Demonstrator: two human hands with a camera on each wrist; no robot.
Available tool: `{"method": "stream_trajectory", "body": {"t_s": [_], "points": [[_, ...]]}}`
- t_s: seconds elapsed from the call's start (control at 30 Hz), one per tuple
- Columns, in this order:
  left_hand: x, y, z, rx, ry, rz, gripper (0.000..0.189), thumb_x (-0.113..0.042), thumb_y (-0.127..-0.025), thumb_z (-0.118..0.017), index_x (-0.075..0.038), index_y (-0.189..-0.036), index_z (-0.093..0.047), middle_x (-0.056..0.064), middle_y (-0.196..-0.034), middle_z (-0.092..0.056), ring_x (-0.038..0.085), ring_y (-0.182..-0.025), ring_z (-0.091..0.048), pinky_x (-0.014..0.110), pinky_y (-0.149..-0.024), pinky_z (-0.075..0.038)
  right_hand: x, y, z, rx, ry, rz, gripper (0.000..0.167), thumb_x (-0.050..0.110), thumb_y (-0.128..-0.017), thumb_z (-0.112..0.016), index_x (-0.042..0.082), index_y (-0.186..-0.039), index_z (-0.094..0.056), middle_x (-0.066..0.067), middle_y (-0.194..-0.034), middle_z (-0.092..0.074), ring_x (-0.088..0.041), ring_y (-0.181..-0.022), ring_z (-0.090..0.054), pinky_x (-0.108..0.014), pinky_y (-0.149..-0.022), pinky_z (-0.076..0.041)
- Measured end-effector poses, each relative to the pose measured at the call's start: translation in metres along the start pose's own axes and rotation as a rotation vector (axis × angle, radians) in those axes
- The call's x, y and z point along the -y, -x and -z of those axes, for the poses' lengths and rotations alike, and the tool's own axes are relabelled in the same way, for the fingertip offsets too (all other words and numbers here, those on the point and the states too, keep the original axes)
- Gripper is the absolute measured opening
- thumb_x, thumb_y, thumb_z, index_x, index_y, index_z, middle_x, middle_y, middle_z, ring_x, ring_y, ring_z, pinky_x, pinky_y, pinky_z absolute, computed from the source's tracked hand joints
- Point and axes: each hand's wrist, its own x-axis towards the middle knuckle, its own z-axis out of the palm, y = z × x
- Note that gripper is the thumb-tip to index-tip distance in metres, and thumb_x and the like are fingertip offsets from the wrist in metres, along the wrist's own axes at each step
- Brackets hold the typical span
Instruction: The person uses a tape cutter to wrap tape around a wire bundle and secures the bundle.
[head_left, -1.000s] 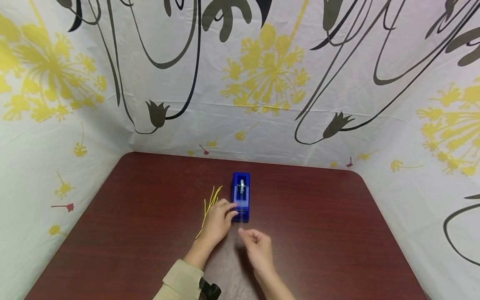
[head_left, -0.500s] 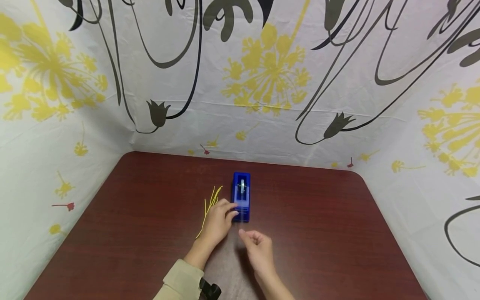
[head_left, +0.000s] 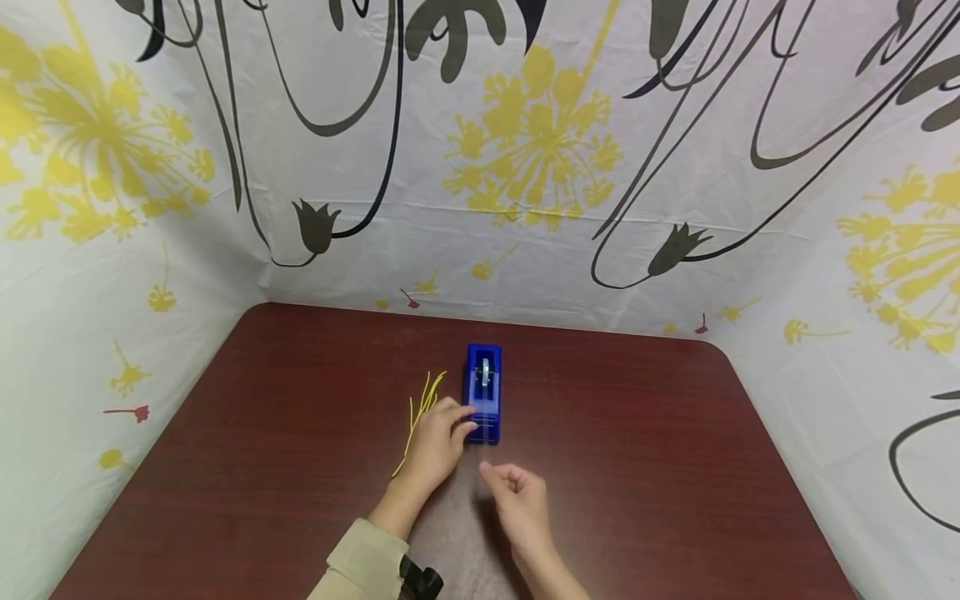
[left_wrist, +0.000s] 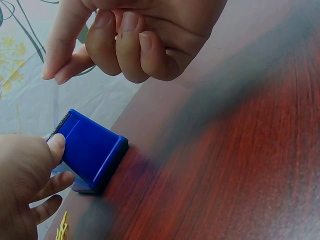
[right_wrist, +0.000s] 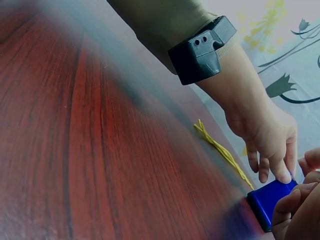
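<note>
Blue tape dispenser [head_left: 491, 400] stands on the dark red-brown table [head_left: 637, 442], near its far edge and about midway along, with its roll [head_left: 486, 372] toward the wall and its cutting end toward us. We see the left hand [head_left: 431, 450] reaching in from the left and holding the dispenser by the cutting end with thumb and finger, its other fingers loose beside it. Our right hand [head_left: 522, 504] is raised in front of the dispenser, apart from it, pinching the end of a clear tape strip [left_wrist: 55, 102] between thumb and forefinger while the remaining fingers curl inward. From the left wrist, we can follow that strip between the fingertips and the toothed edge [left_wrist: 61, 124], where it is faint. Yellow strands [right_wrist: 226, 154] lie on the table just left of the dispenser, partly covered by the left hand in the head view. We wear a beige sleeve [head_left: 367, 554] and a black device [right_wrist: 195, 60] on the left wrist. Behind the table hangs a white printed sheet [head_left: 540, 283].
</note>
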Motion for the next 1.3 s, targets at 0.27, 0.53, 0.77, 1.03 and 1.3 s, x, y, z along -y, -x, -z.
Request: {"method": "stream_trajectory", "body": {"t_s": [0.27, 0.53, 0.77, 1.03, 1.3], "points": [[0.002, 0.000, -0.001, -0.006, -0.006, -0.014, 0.023, -0.011, -0.089, -0.078, -0.005, -0.112, -0.077, 0.000, -0.087, -0.063, 0.012, -0.076, -0.059, 0.029, -0.070, -0.052, -0.001, 0.003, 0.000, 0.002, 0.054, -0.011, 0.031, 0.019, -0.092, -0.075, -0.011, -0.087, -0.070, 0.006, -0.057, -0.045, -0.004, -0.049, -0.036, -0.019, -0.047, -0.030], [0.003, 0.001, -0.002, -0.016, 0.002, -0.012, 0.023, -0.012, -0.089, -0.078, -0.005, -0.111, -0.077, -0.001, -0.087, -0.064, 0.010, -0.074, -0.057, 0.027, -0.068, -0.051, -0.002, 0.006, 0.002, 0.009, 0.061, -0.022, 0.032, 0.019, -0.092, -0.075, -0.011, -0.088, -0.070, 0.006, -0.058, -0.044, -0.004, -0.050, -0.037, -0.019, -0.048, -0.030], [0.004, 0.001, -0.003, -0.028, -0.004, -0.017, 0.023, -0.012, -0.089, -0.078, -0.006, -0.111, -0.078, -0.001, -0.087, -0.064, 0.010, -0.074, -0.058, 0.027, -0.068, -0.052, -0.003, 0.009, 0.002, 0.014, 0.070, -0.018, 0.031, 0.019, -0.093, -0.075, -0.011, -0.087, -0.070, 0.007, -0.058, -0.044, -0.004, -0.050, -0.036, -0.019, -0.048, -0.030], [0.003, 0.001, -0.002, -0.018, -0.007, -0.007, 0.023, -0.013, -0.090, -0.077, -0.006, -0.112, -0.077, -0.001, -0.088, -0.064, 0.011, -0.074, -0.058, 0.028, -0.069, -0.052, -0.005, 0.011, 0.002, 0.013, 0.058, -0.031, 0.032, 0.020, -0.093, -0.075, -0.011, -0.086, -0.069, 0.007, -0.056, -0.042, -0.004, -0.049, -0.035, -0.019, -0.047, -0.028], [0.004, 0.001, -0.003, -0.024, 0.001, -0.007, 0.023, -0.012, -0.089, -0.079, -0.006, -0.111, -0.078, -0.002, -0.087, -0.063, 0.010, -0.074, -0.057, 0.027, -0.068, -0.052, -0.005, 0.013, 0.002, 0.011, 0.059, -0.032, 0.032, 0.019, -0.092, -0.075, -0.011, -0.085, -0.069, 0.007, -0.057, -0.043, -0.005, -0.050, -0.036, -0.019, -0.048, -0.029]]}}
